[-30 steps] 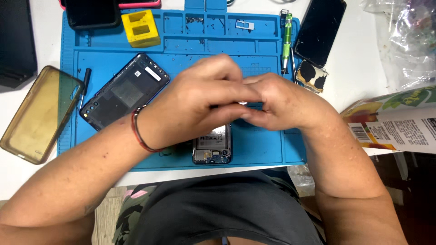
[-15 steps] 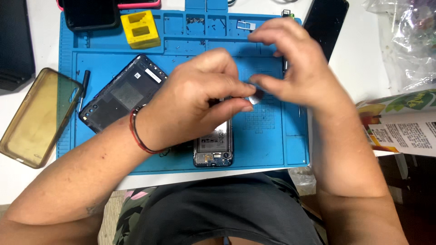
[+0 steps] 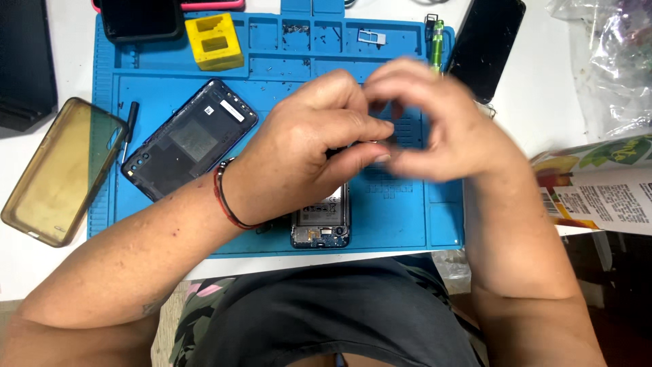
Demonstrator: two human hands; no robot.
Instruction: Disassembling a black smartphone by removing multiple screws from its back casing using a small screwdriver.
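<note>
An opened phone (image 3: 322, 219) with its insides exposed lies on a blue work mat (image 3: 407, 224) near the front edge. Only its lower end shows. My left hand (image 3: 305, 153) covers its upper part and grips it, fingers curled; a red band circles that wrist. My right hand (image 3: 441, 126) hovers just right of the left, above the mat, blurred by motion. Its thumb and fingers pinch together against the left fingertips, around what looks like a small dark part (image 3: 390, 139).
On the mat's left lie a dark back cover (image 3: 187, 139) and a thin black tool (image 3: 129, 122). A yellowish clear case (image 3: 58, 170) sits left of the mat. At the back are a yellow block (image 3: 214, 41), a green-handled screwdriver (image 3: 437, 41) and a black screen panel (image 3: 485, 47). A printed box (image 3: 598, 183) lies right.
My right hand has lifted off the phone and drawn back and up, then settled close to the left fingertips again. My left hand stays on the phone.
</note>
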